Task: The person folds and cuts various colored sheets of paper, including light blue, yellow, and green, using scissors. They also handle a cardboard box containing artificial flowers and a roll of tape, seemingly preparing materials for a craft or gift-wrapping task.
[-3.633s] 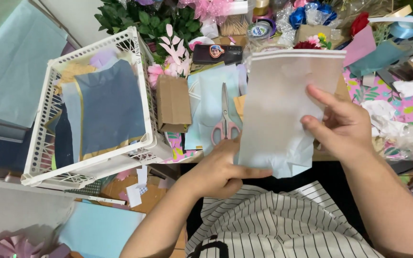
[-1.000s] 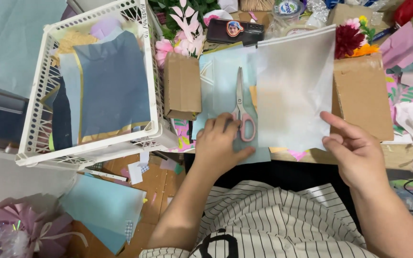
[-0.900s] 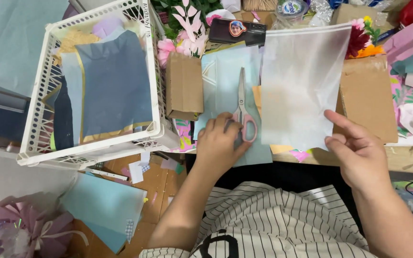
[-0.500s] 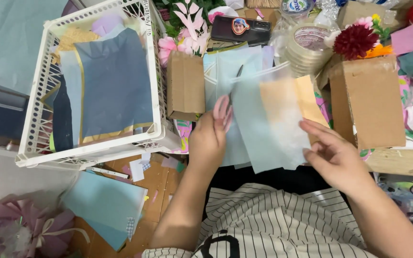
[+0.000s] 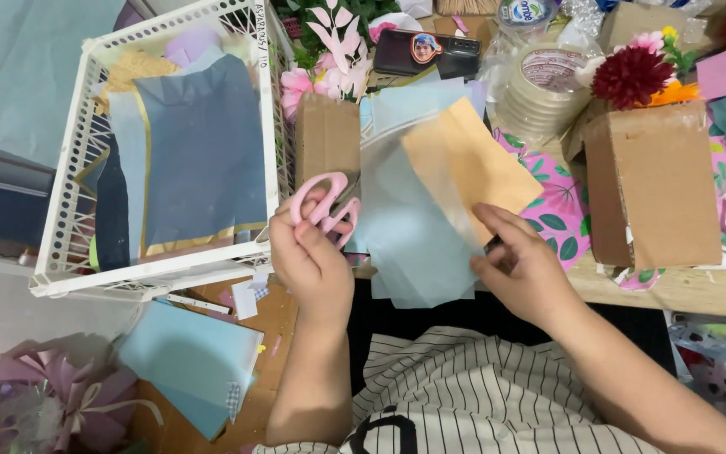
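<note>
From the head view, we have our left hand [image 5: 311,256] closed round the pink handles of the scissors [image 5: 326,206], the blades hidden beneath the translucent sheet [image 5: 405,227]. Our right hand [image 5: 521,269] pinches that sheet's lower right edge, fingers narrow, holding it flat over the pale blue papers [image 5: 418,101] and the orange paper [image 5: 472,164] lying under it. We judge the step in hand to be taking up the scissors to cut. The next move would call for drawing the blades clear of the sheet and keeping the sheet taut with the right hand.

Room is tight. Just left of our left hand stands the white basket [image 5: 157,276], its rim nearly touching our knuckles; just above it is a small cardboard box [image 5: 327,139]. Up and to the right of our right hand sit the tape rolls [image 5: 539,88] and a larger cardboard box [image 5: 653,185]. The only open room is toward us, past the table edge [image 5: 682,290].
</note>
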